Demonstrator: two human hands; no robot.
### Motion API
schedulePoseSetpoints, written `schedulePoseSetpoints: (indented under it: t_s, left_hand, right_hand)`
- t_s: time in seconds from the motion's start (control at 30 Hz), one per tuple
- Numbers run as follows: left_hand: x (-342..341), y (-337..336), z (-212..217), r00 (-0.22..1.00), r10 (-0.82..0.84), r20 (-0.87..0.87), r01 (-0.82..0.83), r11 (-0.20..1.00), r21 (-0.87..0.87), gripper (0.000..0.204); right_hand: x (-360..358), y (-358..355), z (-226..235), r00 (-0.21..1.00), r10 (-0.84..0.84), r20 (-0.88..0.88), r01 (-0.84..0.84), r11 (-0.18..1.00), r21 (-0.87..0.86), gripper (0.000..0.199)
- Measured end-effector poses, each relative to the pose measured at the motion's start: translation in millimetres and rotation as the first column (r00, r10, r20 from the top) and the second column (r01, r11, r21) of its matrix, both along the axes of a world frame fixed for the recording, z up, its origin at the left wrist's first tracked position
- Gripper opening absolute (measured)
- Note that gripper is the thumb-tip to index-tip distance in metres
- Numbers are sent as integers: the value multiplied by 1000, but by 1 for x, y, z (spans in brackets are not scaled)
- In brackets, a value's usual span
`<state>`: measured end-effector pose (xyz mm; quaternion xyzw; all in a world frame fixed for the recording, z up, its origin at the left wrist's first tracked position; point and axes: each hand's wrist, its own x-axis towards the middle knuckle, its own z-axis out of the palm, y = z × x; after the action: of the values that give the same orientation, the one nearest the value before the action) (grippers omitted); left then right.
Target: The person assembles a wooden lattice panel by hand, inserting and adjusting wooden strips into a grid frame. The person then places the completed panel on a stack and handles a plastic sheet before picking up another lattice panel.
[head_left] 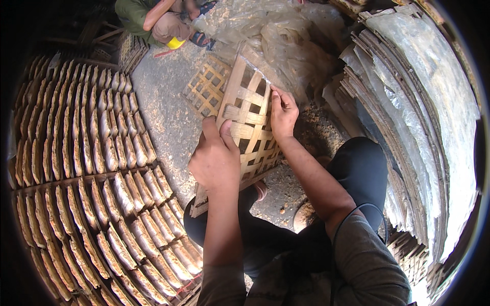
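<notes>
Your left hand's (214, 159) grip clasps the near left edge of the tan woven bamboo lattice panel (248, 127); your right hand (282, 113) pinches its far right edge; stacked mats (92, 168) lie left.

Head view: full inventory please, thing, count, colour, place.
lattice tray: one in hand, tan, centre, tilted over the lap
second tray: one, tan, on the ground behind it
racks: many rows of pale pieces, left
stacked trays: many, grey-brown with pale film, right
plastic sheet: one, clear, top centre
other person: one, green sleeve, top left
ground: grey concrete, centre
left hand: fingers grip the tray's left edge
right hand: fingers on the tray's right edge
</notes>
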<state>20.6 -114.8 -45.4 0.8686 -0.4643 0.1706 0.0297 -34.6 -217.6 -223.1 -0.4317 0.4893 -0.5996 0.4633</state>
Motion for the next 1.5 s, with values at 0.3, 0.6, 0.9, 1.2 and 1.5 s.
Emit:
schedulePoseSetpoints:
  t_s: [0.3, 0.6, 0.9, 1.2, 1.5]
  left_hand:
    - [1, 1, 0, 1000, -28, -14, 27, 999, -23, 32]
    - [10, -1, -3, 999, 34, -9, -34, 999, 7, 31]
    - [43, -6, -13, 1000, 7, 23, -6, 1000, -14, 32]
    - [66, -10, -16, 1000, 12, 6, -12, 999, -48, 33]
    - [77, -18, -22, 999, 31, -35, -32, 999, -34, 35]
  right_hand:
    - [-4, -3, 17, 991, -4, -130, -20, 984, -179, 22]
    - [-2, 22, -17, 974, -11, -225, -1, 999, -53, 32]
    - [5, 11, -113, 986, -6, -165, 55, 953, 297, 23]
    - [18, -8, -170, 988, 3, 153, -84, 845, 528, 35]
    - [26, -23, -171, 992, 123, 33, -120, 814, 569, 32]
